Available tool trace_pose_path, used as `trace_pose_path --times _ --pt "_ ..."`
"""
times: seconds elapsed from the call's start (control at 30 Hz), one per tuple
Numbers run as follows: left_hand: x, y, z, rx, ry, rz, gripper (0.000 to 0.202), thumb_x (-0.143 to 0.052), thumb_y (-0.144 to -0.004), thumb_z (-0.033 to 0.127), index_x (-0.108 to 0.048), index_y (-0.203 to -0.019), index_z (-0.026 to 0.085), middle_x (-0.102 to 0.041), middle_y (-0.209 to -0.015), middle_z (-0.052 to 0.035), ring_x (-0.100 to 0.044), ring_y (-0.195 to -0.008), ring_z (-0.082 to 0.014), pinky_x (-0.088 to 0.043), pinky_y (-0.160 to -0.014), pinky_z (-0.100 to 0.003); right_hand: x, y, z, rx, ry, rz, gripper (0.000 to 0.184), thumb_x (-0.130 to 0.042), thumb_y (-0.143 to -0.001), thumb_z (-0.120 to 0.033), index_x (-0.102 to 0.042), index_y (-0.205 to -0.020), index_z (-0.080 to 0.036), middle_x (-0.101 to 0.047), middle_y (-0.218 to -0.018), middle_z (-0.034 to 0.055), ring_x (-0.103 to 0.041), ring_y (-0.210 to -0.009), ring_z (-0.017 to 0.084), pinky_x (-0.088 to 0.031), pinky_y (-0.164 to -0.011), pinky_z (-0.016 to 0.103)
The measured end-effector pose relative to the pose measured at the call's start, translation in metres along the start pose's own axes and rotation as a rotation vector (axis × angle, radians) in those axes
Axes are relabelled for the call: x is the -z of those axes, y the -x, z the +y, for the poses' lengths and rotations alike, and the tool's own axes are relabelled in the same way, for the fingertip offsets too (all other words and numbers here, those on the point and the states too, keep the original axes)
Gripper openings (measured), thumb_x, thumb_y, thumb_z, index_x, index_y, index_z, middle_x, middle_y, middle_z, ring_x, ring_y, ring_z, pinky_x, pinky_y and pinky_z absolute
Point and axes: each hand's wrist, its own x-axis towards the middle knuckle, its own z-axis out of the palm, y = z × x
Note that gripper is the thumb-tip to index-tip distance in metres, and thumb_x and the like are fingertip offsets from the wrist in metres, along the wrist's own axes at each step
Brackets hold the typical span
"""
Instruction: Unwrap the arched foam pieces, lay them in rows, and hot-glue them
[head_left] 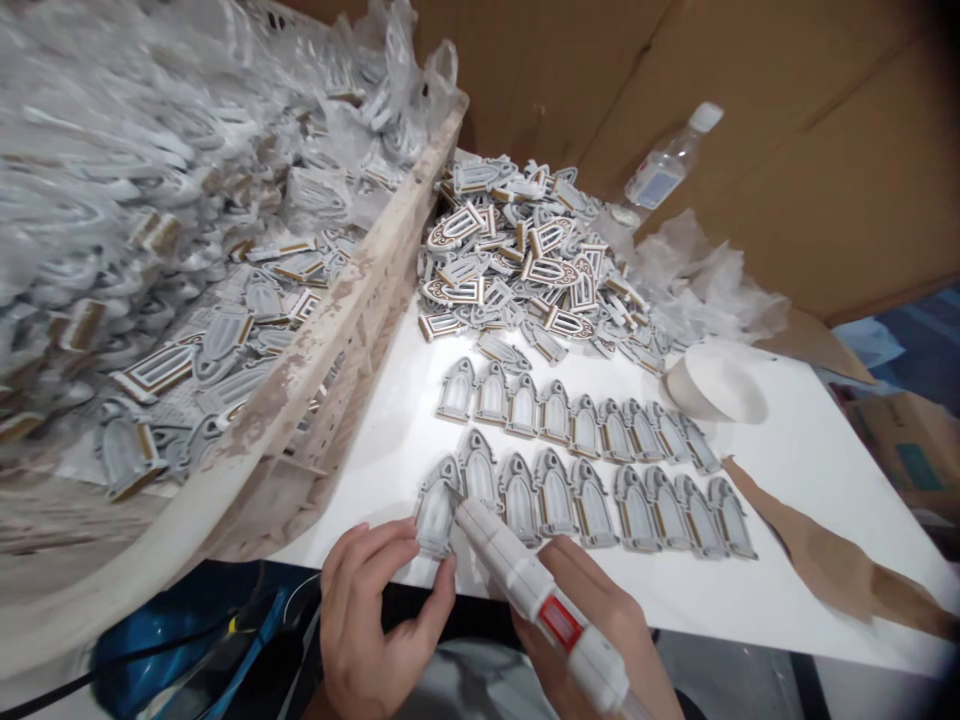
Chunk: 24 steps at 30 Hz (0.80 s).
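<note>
— Where is the piece you are holding?

— At the near edge of the white table (787, 560), at the left end of the nearer row of arches (592, 505). My left hand (375, 610) is closed on the small grey arch-shaped plastic piece (435, 515), fingers on one edge and thumb on the other. I'd say that leaves its face bare.

— And the right?

— My right hand (600, 620) is wrapped around the white tube-shaped applicator with a red label (525, 575). It slants down so that its tip meets the top of the piece.

— How does the piece look?

— Pointed at the top, with a raised frame and a paler sunken panel. It is plain grey like both rows, while the loose pile of arches (525, 260) behind them shows brown-and-gold trim. I cannot tell whether it is lifted or lying flat.
</note>
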Motion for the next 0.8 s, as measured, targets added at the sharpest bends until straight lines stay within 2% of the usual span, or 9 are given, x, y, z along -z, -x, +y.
trace_pose_path --times 0.17,0.33,0.53,0.8 --pt "-0.0009 -0.0006 0.0003 0.007 0.009 0.003 0.035 -0.077 -0.067 0.002 -0.056 -0.094 0.009 -0.066 -0.088 -0.0104 -0.062 -0.085 -0.0186 -0.046 -0.090 -0.039 0.0000 -0.0012 -0.0012 -0.004 0.025 -0.014 0.010 -0.054 -0.082 -0.024 -0.048 -0.074 -0.025 -0.055 -0.073 0.0010 -0.060 -0.058 0.016 -0.048 -0.048 0.026" --pt "0.0003 -0.0002 -0.0001 0.008 0.007 -0.003 0.034 -0.077 -0.068 0.003 -0.056 -0.094 0.010 -0.066 -0.089 -0.0098 -0.062 -0.086 -0.0184 -0.045 -0.091 -0.039 0.0036 -0.0027 -0.0058 -0.044 0.063 -0.084 0.011 -0.052 -0.085 -0.024 -0.046 -0.076 -0.025 -0.056 -0.077 0.0027 -0.061 -0.064 0.017 -0.049 -0.053 0.026" --pt "0.0003 -0.0006 -0.0001 0.010 0.009 -0.005 0.034 -0.076 -0.069 0.003 -0.055 -0.094 0.011 -0.066 -0.089 -0.0096 -0.062 -0.086 -0.0183 -0.045 -0.091 -0.038 -0.0002 -0.0032 -0.0017 0.018 0.057 -0.002 0.013 -0.053 -0.084 -0.024 -0.046 -0.073 -0.025 -0.054 -0.072 0.0011 -0.060 -0.057 0.015 -0.046 -0.046 0.024" --pt "0.0010 0.0006 0.0004 0.011 0.006 0.000 0.035 -0.076 -0.067 0.003 -0.056 -0.094 0.011 -0.066 -0.088 -0.0092 -0.063 -0.085 -0.0182 -0.046 -0.091 -0.039 -0.0004 -0.0001 -0.0009 0.013 0.036 -0.012 0.013 -0.055 -0.083 -0.020 -0.047 -0.075 -0.024 -0.053 -0.074 0.0018 -0.060 -0.059 0.016 -0.047 -0.047 0.026"
